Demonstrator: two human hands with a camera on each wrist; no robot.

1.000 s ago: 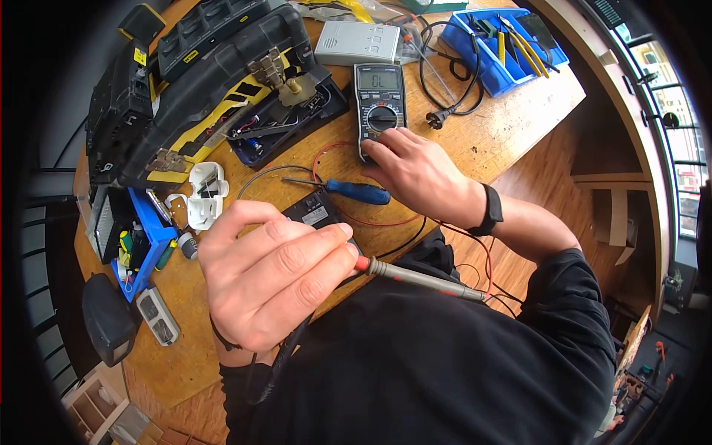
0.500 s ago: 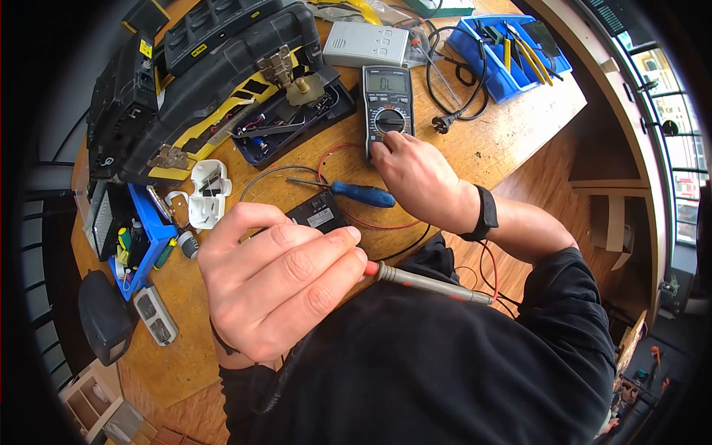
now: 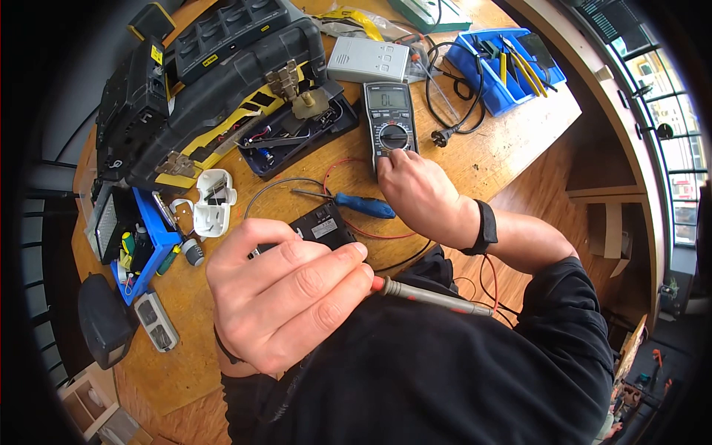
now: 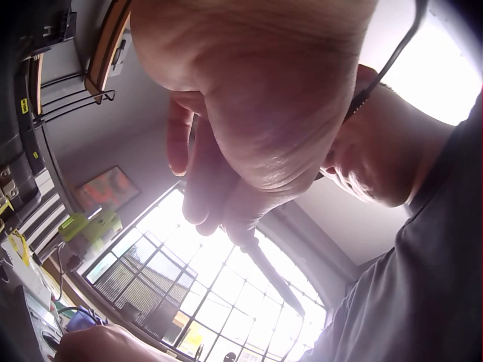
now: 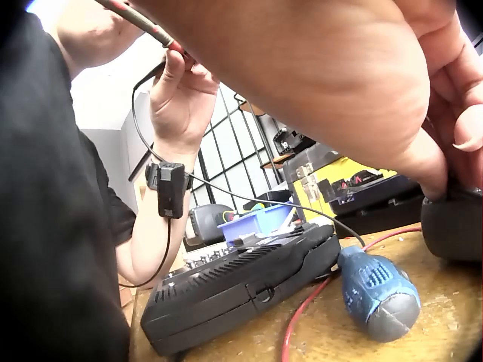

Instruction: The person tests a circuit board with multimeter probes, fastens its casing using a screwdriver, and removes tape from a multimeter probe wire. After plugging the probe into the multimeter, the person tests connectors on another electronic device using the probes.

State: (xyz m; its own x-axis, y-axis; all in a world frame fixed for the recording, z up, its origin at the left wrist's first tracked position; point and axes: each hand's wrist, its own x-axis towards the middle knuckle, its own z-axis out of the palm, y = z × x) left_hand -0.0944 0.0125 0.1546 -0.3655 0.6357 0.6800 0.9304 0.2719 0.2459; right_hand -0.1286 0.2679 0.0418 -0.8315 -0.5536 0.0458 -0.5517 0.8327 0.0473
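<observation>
The right hand [image 3: 426,194] now tucks in its fingers, the multimeter [image 3: 389,119] beneath them — grip hidden, work seemingly centred there — while the left hand [image 3: 285,300] clamps its fingers on a probe [image 3: 434,297].

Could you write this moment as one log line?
left hand: pinches grey-and-red test probe | right hand: at lower end of black rectangular multimeter | display: OL | blue-handled screwdriver: lies on brown wooden table
</observation>
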